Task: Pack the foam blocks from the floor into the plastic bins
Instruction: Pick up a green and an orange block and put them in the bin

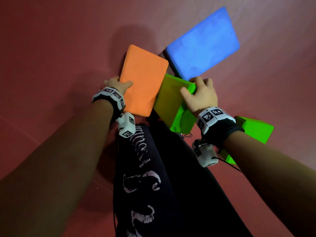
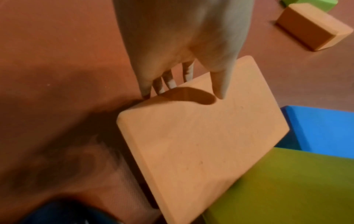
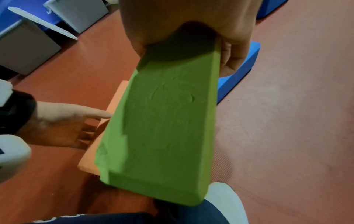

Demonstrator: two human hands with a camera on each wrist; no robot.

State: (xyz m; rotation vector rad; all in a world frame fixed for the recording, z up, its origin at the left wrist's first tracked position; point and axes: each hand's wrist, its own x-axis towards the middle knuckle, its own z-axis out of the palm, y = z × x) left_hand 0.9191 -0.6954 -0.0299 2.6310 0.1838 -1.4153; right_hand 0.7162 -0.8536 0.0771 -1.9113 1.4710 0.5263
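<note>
An orange foam block lies flat on the red floor in front of me. My left hand grips its left edge, thumb on top and fingers down the side. My right hand grips the far end of a green foam block, lifted and tilted, its near end over my leg. A blue block lies flat on the floor beyond both. Grey plastic bins stand at the upper left of the right wrist view.
A second green block lies behind my right wrist. Another orange block and a green one sit farther off on the floor. A loose bin lid leans by the bins. My dark trouser leg is below the blocks.
</note>
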